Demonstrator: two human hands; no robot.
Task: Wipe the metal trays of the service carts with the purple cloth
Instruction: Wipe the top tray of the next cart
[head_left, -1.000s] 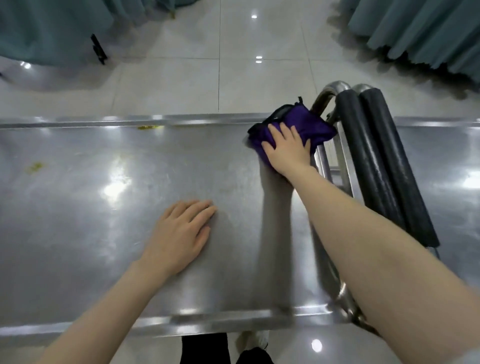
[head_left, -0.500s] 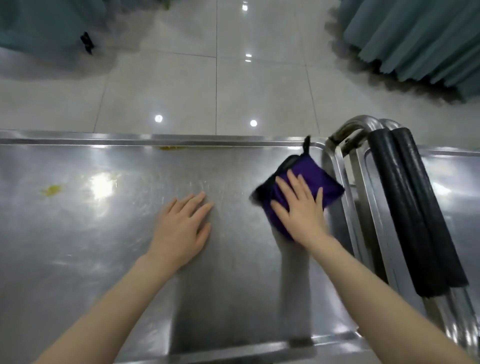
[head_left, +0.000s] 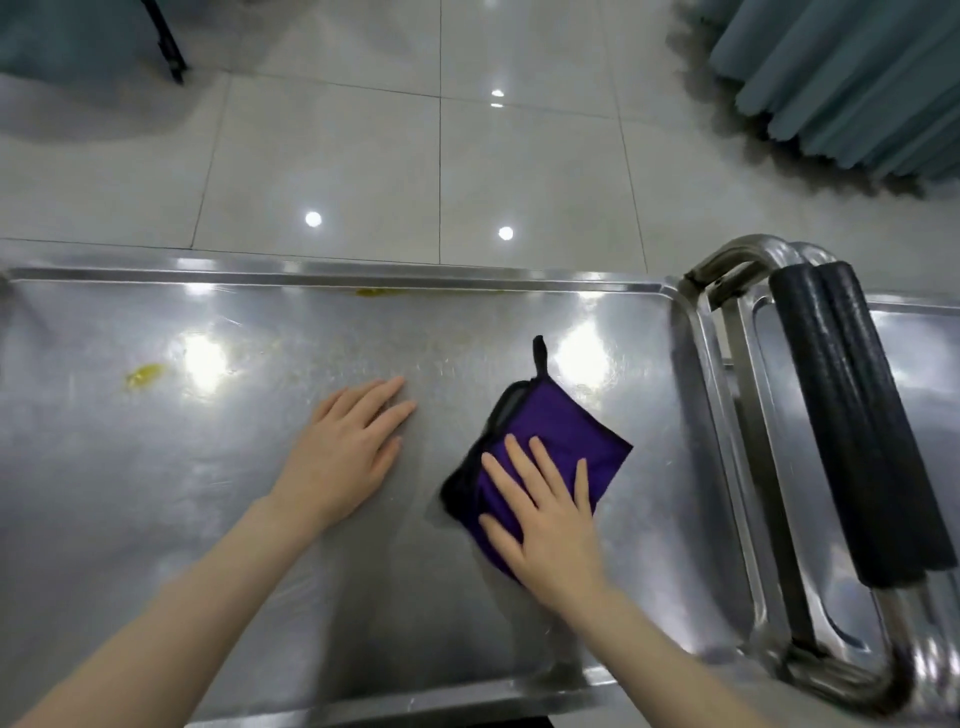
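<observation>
**Dirt lies left of the cloth**

The right hand (head_left: 545, 514) presses the purple cloth (head_left: 561, 431) flat on the tray (head_left: 156, 519) at centre right of the frame, fingers straight and slightly spread. The left hand (head_left: 345, 452) rests palm-down beside it, fingers close together. The tray runs left to right. A yellow smear (head_left: 143, 375) sits well left, beyond the left hand, so the wipe probably needs to travel leftward.

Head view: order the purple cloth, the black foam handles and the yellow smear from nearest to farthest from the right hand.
1. Purple cloth, pressed under the right hand.
2. Black foam handles, off to its right.
3. Yellow smear, far left on the tray.
</observation>
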